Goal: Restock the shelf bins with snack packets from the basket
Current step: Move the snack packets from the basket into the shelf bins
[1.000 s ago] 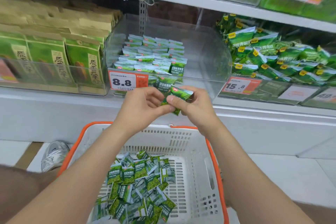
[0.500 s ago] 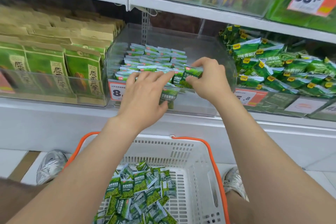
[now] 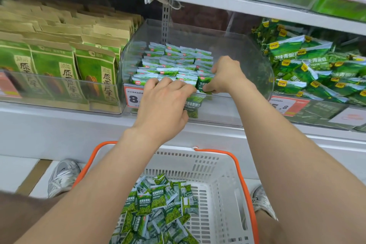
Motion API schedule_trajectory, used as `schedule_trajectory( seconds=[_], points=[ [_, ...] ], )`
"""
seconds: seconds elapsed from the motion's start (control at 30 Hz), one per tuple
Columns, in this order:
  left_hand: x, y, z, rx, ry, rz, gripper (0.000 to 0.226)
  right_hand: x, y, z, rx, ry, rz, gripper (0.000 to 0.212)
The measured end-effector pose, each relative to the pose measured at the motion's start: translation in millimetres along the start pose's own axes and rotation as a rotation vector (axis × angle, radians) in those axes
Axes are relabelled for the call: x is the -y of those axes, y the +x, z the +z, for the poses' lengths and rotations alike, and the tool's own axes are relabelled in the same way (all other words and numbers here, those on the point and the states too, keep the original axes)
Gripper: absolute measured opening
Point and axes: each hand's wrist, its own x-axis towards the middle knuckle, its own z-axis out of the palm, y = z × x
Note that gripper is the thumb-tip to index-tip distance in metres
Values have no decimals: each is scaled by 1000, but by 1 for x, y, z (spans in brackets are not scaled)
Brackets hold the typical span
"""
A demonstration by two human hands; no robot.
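Over at the clear bin (image 3: 247,61), mid-shelf: half a second back the right hand (image 3: 225,75) had its green packet (image 3: 205,85) up above the bin's front wall. Now it's dropped inside, just behind that wall, thumb and fingers pinching the packet upright against the front of the rows of packets (image 3: 178,59). Left hand (image 3: 164,103) was flat and spread before. Now its fingers are bent over the bin's front lip, tips on the front row, covering part of the price tag (image 3: 133,98). Can't tell if it's actually gripping anything. Below the bin, the basket (image 3: 198,164) and its pile of loose packets (image 3: 158,204) look unchanged.
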Motion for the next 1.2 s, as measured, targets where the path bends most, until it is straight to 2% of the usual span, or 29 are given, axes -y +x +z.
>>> schedule_trajectory(
  seconds=[0.1,0.17,0.23,0.3,0.37,0.43,0.5,0.53,0.6,0.7,0.83,0.93,1.1,1.13,1.2],
  points=[
    [0,-1,-1,14,-18,-2,49,-1,0,-1,-52,-6,38,81],
    [-1,0,-3,31,-37,-4,51,-6,0,-2,-96,-19,35,83],
    [-1,1,-7,70,-64,-17,56,-10,-6,-2,-186,-19,-26,62],
    [-1,1,-12,85,-131,-35,63,-11,-20,0,-391,17,-116,25],
    [-3,0,-17,-1,-228,-15,58,-10,-43,9,-658,115,-189,17],
    [-7,-5,-17,-208,-260,15,42,-7,-71,21,-875,199,-343,15],
    [-14,-14,-15,-395,-249,34,22,-9,-94,40,-944,175,-537,12],
    [-17,-21,-11,-423,-250,59,15,-12,-102,51,-937,146,-618,12],
    [-17,-38,4,-348,-286,92,10,-20,-113,72,-853,99,-725,11],
    [-9,-67,29,-32,-359,68,13,-45,-125,115,-590,37,-689,12],
    [12,-94,59,540,-244,-40,15,-79,-130,166,-16,-134,-447,21],
    [27,-116,80,855,-278,-135,18,-92,-129,201,344,-325,-387,18],
    [41,-145,111,997,-336,-201,23,-108,-136,265,756,-483,-288,16],
    [43,-150,118,1012,-343,-208,23,-110,-139,275,793,-536,-301,20],
    [48,-158,130,1042,-354,-230,22,-110,-145,297,791,-628,-383,46]
  ],
)
